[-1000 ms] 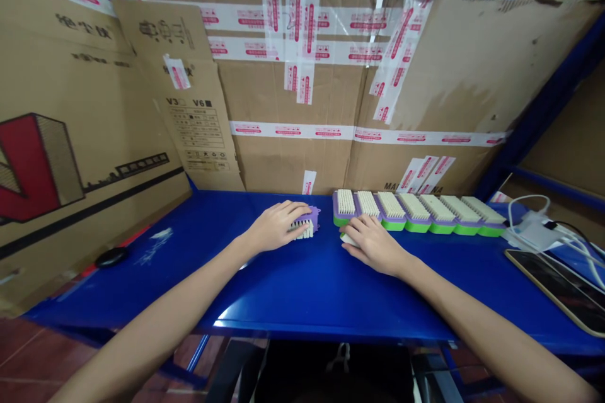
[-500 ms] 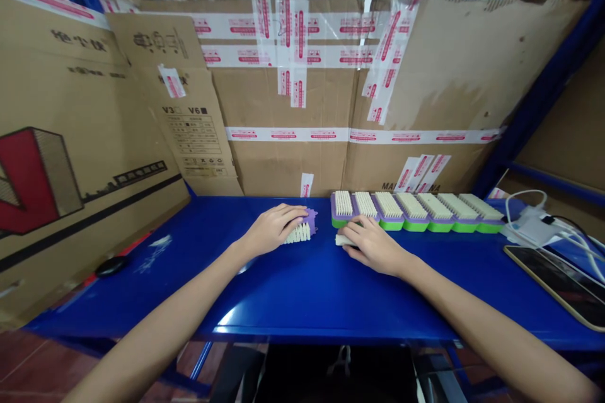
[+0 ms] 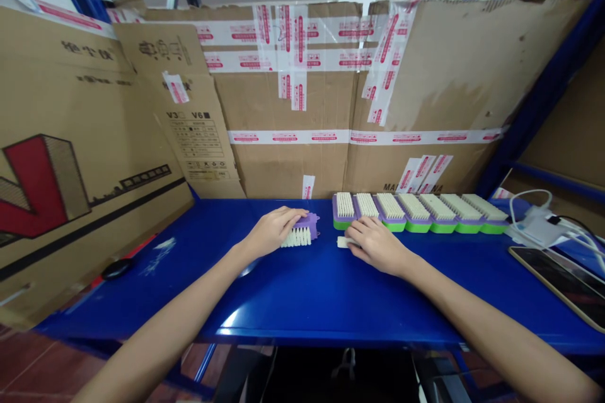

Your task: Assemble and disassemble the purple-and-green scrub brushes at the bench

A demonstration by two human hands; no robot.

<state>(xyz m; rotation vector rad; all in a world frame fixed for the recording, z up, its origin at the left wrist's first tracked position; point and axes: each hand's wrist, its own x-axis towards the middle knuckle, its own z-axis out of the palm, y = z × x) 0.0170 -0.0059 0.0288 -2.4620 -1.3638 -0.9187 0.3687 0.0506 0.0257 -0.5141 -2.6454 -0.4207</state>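
My left hand [image 3: 273,230] is closed over a purple brush plate [image 3: 310,225], which has notched edges and rows of cream bristles [image 3: 297,238] along its near side. Part of the plate is hidden under the fingers. To the right, my right hand [image 3: 378,244] is closed on a small pale block [image 3: 346,242] near the tabletop; its fingers cover most of that piece. Just behind the right hand stands a row of several brushes [image 3: 413,209], each with a purple top, a green base and cream bristles facing up.
Cardboard panels [image 3: 288,170] wall off the back and left of the blue table [image 3: 331,296]. On the right lie a phone [image 3: 558,283] and a white charger with cables [image 3: 532,227]. A round black object [image 3: 116,269] sits at the left edge.
The view has shifted slightly. My left hand keeps hold of the purple brush plate, whose surface shows a bit more. My right hand stays on the pale block.
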